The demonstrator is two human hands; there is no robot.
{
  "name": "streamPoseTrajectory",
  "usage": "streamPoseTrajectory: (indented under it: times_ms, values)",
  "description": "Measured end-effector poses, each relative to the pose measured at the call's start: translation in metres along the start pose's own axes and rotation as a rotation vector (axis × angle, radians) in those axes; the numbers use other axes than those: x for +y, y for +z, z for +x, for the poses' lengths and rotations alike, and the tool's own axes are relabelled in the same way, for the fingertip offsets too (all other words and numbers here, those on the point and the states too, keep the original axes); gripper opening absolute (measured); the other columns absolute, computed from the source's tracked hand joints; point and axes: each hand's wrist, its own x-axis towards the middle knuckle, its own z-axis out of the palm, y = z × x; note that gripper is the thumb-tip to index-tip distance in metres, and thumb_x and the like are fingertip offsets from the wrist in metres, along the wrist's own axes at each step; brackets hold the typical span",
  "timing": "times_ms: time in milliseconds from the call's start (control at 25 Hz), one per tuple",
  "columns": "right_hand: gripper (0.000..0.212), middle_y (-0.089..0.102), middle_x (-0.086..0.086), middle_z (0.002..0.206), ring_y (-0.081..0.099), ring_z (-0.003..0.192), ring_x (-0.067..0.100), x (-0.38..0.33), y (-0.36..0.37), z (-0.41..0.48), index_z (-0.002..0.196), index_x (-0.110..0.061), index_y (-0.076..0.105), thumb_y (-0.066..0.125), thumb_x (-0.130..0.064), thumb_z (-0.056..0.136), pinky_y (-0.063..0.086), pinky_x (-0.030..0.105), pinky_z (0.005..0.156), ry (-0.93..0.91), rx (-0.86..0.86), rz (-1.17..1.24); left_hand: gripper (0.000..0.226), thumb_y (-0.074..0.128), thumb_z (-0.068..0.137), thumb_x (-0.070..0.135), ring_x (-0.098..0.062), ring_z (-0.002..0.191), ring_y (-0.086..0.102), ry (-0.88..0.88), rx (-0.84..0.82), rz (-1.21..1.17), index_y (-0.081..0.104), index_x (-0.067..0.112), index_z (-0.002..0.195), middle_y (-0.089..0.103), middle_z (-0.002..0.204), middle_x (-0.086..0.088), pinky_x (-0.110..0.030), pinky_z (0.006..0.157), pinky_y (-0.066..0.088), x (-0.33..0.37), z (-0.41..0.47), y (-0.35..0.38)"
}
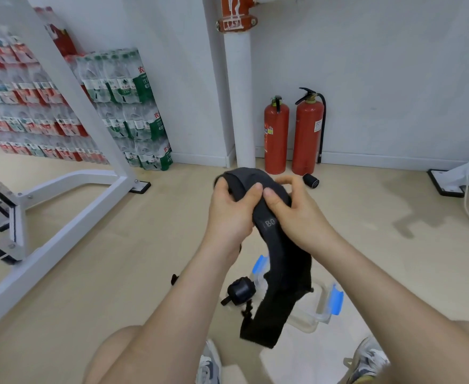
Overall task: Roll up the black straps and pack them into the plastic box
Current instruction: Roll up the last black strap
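Both hands hold a wide black strap (280, 275) up in front of me. My left hand (232, 212) grips its curled upper end, thumb pressed on top. My right hand (294, 212) pinches the strap beside it, thumb against the fabric. The loose tail hangs down between my forearms to just above the floor. Under it on the floor stands the clear plastic box (322, 309) with blue latches, partly hidden by the strap. A rolled black strap (240, 291) lies at the box's left side. Another rolled black strap (311, 180) lies on the floor near the fire extinguishers.
Two red fire extinguishers (291, 134) stand against the far wall beside a white pipe (240, 92). Stacked packs of bottled water (133, 106) fill the left corner. A white metal frame (61, 206) runs along the left. My shoes (369, 358) are at the bottom edge.
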Motion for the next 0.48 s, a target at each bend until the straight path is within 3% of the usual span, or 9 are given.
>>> streamPoseTrajectory:
  times_ms: [80,120,200,280,360,440,480]
  values:
    - [0.068,0.037,-0.002,0.144,0.039,0.134,0.015,-0.005,-0.009,-0.007,0.146,-0.036,0.03,0.058,-0.058,0.088,0.036,0.04,0.112,0.019,-0.223,-0.208,0.028,0.065,0.092,0.022,-0.012,0.074,0.064,0.094,0.104,0.089,0.05,0.02,0.116,0.069,0.101,-0.005,-0.026,0.066,0.048,0.003,0.001,0.0]
    - [0.075,0.032,-0.005,0.146,0.032,0.138,0.015,-0.01,-0.012,-0.013,0.148,-0.036,0.027,0.062,-0.058,0.086,0.031,0.038,0.115,0.036,-0.342,-0.291,0.033,0.063,0.093,0.019,-0.011,0.07,0.064,0.118,0.134,0.138,0.046,0.019,0.121,0.067,0.102,-0.007,-0.027,0.062,0.05,0.005,0.001,-0.001]
    - [0.068,0.042,-0.001,0.142,0.041,0.132,0.017,-0.012,-0.009,-0.025,0.143,-0.028,0.035,0.065,-0.05,0.087,0.036,0.036,0.111,0.044,-0.451,-0.372,0.033,0.055,0.094,0.011,-0.006,0.048,0.058,0.123,0.139,0.176,0.041,0.014,0.124,0.064,0.088,-0.006,-0.022,0.048,0.048,0.01,0.0,0.0]
    - [0.04,0.059,0.001,0.125,0.058,0.112,0.019,-0.006,0.008,-0.032,0.126,-0.023,0.046,0.06,-0.04,0.093,0.047,0.039,0.099,0.033,-0.347,-0.25,0.024,0.051,0.094,0.009,-0.006,0.039,0.055,0.073,0.123,0.206,0.044,0.007,0.117,0.061,0.066,-0.004,-0.022,0.044,0.046,0.012,-0.003,0.004]
    - [0.02,0.065,0.001,0.111,0.062,0.1,0.021,0.0,0.026,-0.033,0.116,-0.021,0.05,0.052,-0.03,0.098,0.05,0.044,0.09,0.005,-0.179,-0.182,0.013,0.051,0.093,0.009,-0.008,0.037,0.055,0.034,0.12,0.191,0.05,0.002,0.103,0.058,0.049,-0.001,-0.022,0.044,0.048,0.012,-0.007,0.01]
    - [0.017,0.067,0.007,0.106,0.062,0.099,0.026,0.006,0.033,-0.029,0.115,-0.015,0.054,0.046,-0.02,0.101,0.049,0.045,0.087,-0.055,-0.062,-0.238,0.007,0.053,0.093,0.009,-0.01,0.043,0.06,0.013,0.12,0.141,0.053,0.003,0.089,0.059,0.047,0.003,-0.03,0.055,0.057,0.016,-0.007,0.01]
    - [0.019,0.068,0.007,0.109,0.062,0.102,0.025,0.008,0.033,-0.027,0.117,-0.014,0.055,0.045,-0.016,0.101,0.049,0.043,0.089,-0.056,-0.04,-0.239,0.009,0.057,0.094,0.01,-0.012,0.052,0.065,0.001,0.082,0.103,0.055,0.004,0.087,0.063,0.055,0.001,-0.033,0.065,0.06,0.019,-0.006,0.009]
